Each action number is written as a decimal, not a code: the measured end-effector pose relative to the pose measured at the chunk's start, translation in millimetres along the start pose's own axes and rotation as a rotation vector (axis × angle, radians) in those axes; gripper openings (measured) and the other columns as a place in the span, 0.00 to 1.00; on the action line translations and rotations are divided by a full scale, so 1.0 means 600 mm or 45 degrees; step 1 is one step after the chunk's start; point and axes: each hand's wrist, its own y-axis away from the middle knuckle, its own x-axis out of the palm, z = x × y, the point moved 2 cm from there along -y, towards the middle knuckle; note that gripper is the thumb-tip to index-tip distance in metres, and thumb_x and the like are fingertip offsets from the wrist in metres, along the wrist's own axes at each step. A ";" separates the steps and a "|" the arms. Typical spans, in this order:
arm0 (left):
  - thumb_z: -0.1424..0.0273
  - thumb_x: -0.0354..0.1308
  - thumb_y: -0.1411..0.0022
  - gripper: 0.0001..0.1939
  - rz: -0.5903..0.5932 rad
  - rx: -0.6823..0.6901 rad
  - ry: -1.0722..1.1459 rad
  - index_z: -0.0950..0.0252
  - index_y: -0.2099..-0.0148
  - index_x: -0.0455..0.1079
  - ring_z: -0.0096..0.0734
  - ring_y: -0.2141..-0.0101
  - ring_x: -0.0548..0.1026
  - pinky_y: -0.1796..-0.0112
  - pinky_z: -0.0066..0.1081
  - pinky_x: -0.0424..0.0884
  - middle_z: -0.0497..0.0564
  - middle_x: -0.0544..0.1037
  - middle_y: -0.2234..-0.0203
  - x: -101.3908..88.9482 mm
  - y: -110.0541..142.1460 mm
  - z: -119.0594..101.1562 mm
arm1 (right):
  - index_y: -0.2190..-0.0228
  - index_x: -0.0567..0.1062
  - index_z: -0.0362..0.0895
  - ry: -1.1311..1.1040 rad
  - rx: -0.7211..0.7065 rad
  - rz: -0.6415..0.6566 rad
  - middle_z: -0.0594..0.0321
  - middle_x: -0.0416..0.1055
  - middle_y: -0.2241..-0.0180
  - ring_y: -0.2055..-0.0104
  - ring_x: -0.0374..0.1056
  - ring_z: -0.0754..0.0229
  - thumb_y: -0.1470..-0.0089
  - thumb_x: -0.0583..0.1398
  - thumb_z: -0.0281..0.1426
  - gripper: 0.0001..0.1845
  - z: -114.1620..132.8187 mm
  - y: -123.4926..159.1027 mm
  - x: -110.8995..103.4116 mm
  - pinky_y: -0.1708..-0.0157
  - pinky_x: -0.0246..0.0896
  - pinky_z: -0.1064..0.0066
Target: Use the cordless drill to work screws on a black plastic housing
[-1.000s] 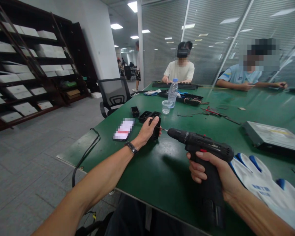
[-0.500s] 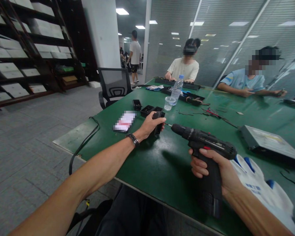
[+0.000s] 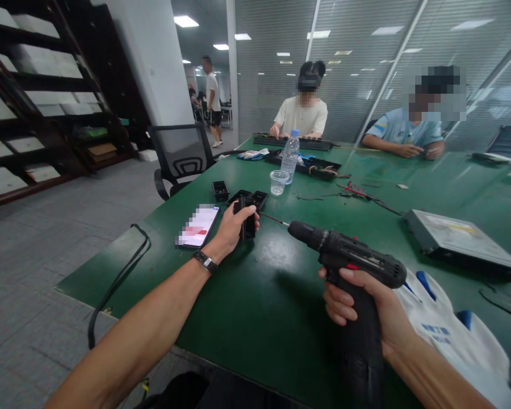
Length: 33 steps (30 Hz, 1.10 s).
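Observation:
My left hand (image 3: 231,229) grips a small black plastic part (image 3: 248,218) that stands upright on the green table (image 3: 264,295). My right hand (image 3: 366,309) is wrapped around the handle of a black cordless drill (image 3: 349,267). The drill's thin bit (image 3: 273,218) points left and meets the side of the black part. A dark watch sits on my left wrist (image 3: 204,262).
A phone (image 3: 197,226) lies left of the part, with black trays (image 3: 251,197) behind. A plastic cup (image 3: 278,182) and water bottle (image 3: 290,156) stand further back. White gloves (image 3: 447,332) and a flat metal drive (image 3: 455,236) lie at right. Two people sit across the table.
The view has swung, showing more floor at the left. My left hand keeps hold of the black part and the drill bit stays against it.

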 end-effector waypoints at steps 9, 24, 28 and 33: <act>0.45 0.63 0.38 0.29 0.041 -0.223 0.250 0.69 0.54 0.72 0.33 0.71 0.80 0.70 0.32 0.79 0.58 0.81 0.67 0.013 0.011 -0.007 | 0.60 0.82 0.37 -0.051 0.044 0.025 0.70 0.57 0.80 0.81 0.48 0.68 0.37 0.60 0.35 0.15 -0.017 -0.010 -0.009 0.79 0.58 0.70; 0.36 0.53 0.37 0.37 0.043 -0.314 0.089 0.69 0.54 0.77 0.32 0.69 0.81 0.68 0.30 0.80 0.58 0.82 0.60 0.023 0.020 0.000 | 0.61 0.83 0.39 -0.029 0.104 -0.010 0.66 0.61 0.80 0.83 0.57 0.65 0.39 0.62 0.40 0.17 -0.022 0.014 -0.029 0.79 0.64 0.69; 0.35 0.52 0.38 0.39 0.072 -0.293 0.030 0.68 0.55 0.77 0.31 0.69 0.80 0.68 0.30 0.79 0.58 0.81 0.61 0.030 0.023 0.004 | 0.59 0.83 0.40 0.003 0.109 0.004 0.65 0.64 0.80 0.82 0.61 0.64 0.40 0.63 0.41 0.17 -0.023 0.019 -0.028 0.79 0.64 0.69; 0.32 0.49 0.39 0.42 0.023 -0.325 -0.045 0.69 0.57 0.77 0.31 0.72 0.79 0.72 0.28 0.77 0.58 0.82 0.66 0.036 0.029 0.004 | 0.59 0.83 0.41 0.068 0.082 0.010 0.63 0.67 0.80 0.82 0.63 0.63 0.42 0.66 0.41 0.17 -0.019 0.024 -0.021 0.79 0.65 0.69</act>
